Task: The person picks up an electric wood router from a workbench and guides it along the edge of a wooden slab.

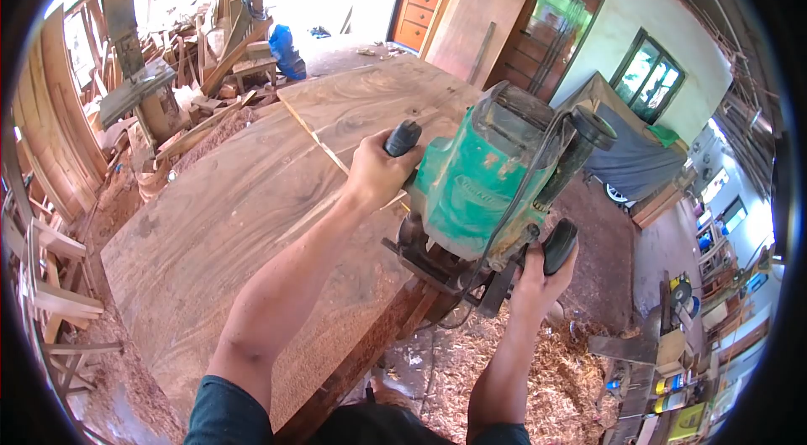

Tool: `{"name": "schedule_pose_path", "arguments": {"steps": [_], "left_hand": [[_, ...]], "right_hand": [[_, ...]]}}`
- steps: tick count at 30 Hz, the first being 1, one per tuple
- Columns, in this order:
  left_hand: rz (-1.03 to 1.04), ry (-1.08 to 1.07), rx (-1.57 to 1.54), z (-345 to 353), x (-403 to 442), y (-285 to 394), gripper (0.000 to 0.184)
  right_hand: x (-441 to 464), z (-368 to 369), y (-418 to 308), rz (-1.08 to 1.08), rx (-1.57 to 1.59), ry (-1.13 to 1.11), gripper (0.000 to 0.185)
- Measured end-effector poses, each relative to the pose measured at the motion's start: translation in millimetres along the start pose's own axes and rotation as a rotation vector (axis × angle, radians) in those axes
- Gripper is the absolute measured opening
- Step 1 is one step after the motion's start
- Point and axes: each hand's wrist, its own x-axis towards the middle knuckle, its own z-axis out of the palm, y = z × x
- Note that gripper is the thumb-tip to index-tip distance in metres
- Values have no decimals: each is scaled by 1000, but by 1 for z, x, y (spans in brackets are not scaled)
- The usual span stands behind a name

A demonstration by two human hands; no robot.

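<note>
A green plunge router [475,184] with a dark top stands on the near right edge of a large wooden slab [202,235]. My left hand [382,166] is closed around its black left handle, whose rounded end shows above the fingers. On the other side my right hand [538,281] grips the black right handle [560,247]. A black cord [538,161] runs down the router's front. The bit is hidden under the body. Behind my left hand a thin pale strip [313,136] lies on the slab's surface.
Wood shavings [546,361] cover the floor below the slab's right side. Scrap timber [202,67] is piled at the far left, near a blue bag [287,52]. A covered vehicle [626,142] stands behind the router. Cans and tools crowd the right side.
</note>
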Motion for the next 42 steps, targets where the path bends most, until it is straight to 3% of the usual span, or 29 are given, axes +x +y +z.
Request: {"name": "schedule_pose_path", "arguments": {"steps": [5, 8, 11, 13, 16, 19, 29, 32, 37, 42], "left_hand": [[-39, -60, -54, -4, -5, 4, 45], [98, -27, -147, -4, -17, -16, 60], [-144, 93, -430, -17, -67, -30, 71], [-292, -12, -515, -19, -108, -54, 71], [-433, -166, -494, -6, -138, -46, 64], [-302, -227, -546, 9, -149, -33, 57], [-383, -128, -452, 30, -136, -54, 42], [-350, -96, -233, 31, -131, -56, 41], [-348, -89, -315, 32, -128, -65, 36], [-361, -83, -394, 30, -129, -56, 32]], "right_hand": [[0, -3, 9, -5, -19, -4, 49], [-2, -2, 1, 33, -18, -10, 46], [-5, -1, -7, 89, 33, -18, 41], [-6, 1, -18, 139, 76, -36, 37], [-6, 4, -14, 108, 119, -20, 33], [-10, 11, -19, 107, 107, 50, 21], [-7, 12, -7, 136, 123, 111, 27], [2, 12, 7, 87, 104, 111, 22], [8, 9, 32, -24, 53, 104, 16], [3, 9, 13, 100, 63, 105, 19]]}}
